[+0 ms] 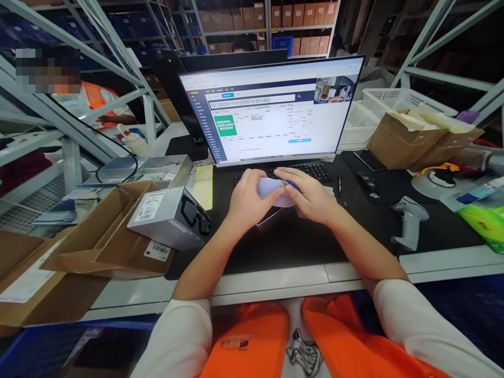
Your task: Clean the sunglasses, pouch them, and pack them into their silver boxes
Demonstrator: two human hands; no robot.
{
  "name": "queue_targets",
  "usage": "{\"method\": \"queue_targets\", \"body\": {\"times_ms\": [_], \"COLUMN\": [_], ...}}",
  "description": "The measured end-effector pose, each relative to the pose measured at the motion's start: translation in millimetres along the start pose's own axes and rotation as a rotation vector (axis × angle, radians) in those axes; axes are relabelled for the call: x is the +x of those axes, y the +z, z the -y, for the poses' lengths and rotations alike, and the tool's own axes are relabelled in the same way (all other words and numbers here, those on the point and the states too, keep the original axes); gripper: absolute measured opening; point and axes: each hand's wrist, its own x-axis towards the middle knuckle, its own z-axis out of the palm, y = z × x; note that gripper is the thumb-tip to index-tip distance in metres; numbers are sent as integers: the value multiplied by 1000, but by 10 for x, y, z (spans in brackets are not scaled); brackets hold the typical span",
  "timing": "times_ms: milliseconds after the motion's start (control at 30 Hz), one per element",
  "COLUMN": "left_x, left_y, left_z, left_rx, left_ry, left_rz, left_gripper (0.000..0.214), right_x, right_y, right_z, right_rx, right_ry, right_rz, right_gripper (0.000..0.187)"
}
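My left hand (246,202) and my right hand (311,197) meet over the black desk mat (299,241), just in front of the keyboard (311,170). Both are closed on a small pale lilac-white packet (271,189) held between them; something blue shows at my right fingers. A dark flat item (270,216) lies under the packet. The monitor (271,107) behind shows a web form with a green panel.
A grey product box (169,218) rests on open cardboard boxes (102,241) at left. A barcode scanner (409,220), mouse (368,181), phone (369,160) and pen (339,184) lie at right, with brown cartons (417,139) and white baskets (394,100) behind. A person in orange sits far left.
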Motion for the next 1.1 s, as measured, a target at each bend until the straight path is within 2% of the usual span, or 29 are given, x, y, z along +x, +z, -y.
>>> {"method": "queue_targets", "body": {"times_ms": [100,167,267,333,433,567,667,733,800,933,1100], "left_x": [9,20,56,87,122,131,124,112,86,3,-29], "left_y": [-38,-82,-147,-166,-123,52,196,258,285,287,310], "left_z": [34,61,126,184,275,368,365,310,224,72,59], "left_rx": [54,59,-43,-168,-390,-709,-921,-1051,-1188,-1435,-1535], "left_ry": [-35,-29,-13,-30,-91,-234,-354,-380,-381,-478,-639], "left_rz": [117,223,353,404,397,327,244,211,272,494,514], "left_gripper": [43,53,72,74,64,58,54,50,46,48,46], "right_x": [39,68,101,109,112,120,127,126,121,111,126], "right_y": [53,44,-11,-39,-38,-11,-23,-44,-65,-90,-83], "right_z": [-32,-89,-222,-311,-392,-385,-334,-293,-251,-180,-199], "right_rx": [90,163,268,351,469,578,639,666,653,555,431], "right_ry": [145,255,347,394,439,461,476,480,469,452,438], "right_rz": [-36,-21,12,-2,-38,-53,-89,-119,-149,-157,-163], "right_gripper": [48,47,47,48,52,53,53,55,57,54,44]}}
